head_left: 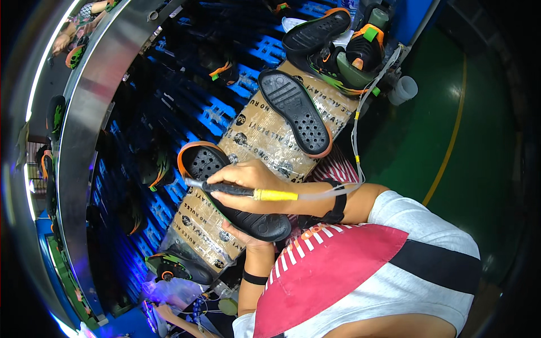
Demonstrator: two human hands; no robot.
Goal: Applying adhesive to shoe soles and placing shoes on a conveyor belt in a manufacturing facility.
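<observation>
My left hand (241, 235) grips a black shoe sole (259, 223) from below at its lower side. Orange edging rims the sole's far end, and small holes dot the inside there. Above it, my right hand (253, 173) is closed round a pen-shaped tool (231, 190) with a metal tip, black grip and yellow sleeve. The tip lies over the orange-edged end; whether it touches, I cannot tell. A clear tube (324, 196) runs from the tool over my right forearm. A second black sole (294, 110) lies on the tape-covered cardboard box (248, 147).
Shoes (366, 50) and another sole (318, 31) crowd the box's far end beside a white cup (403, 90). Another shoe (177, 266) sits at the near end. Blue slats (217, 115) carrying shoes run along the left, beyond them a metal rail (93, 96). Another person's hand (62, 42) shows top left.
</observation>
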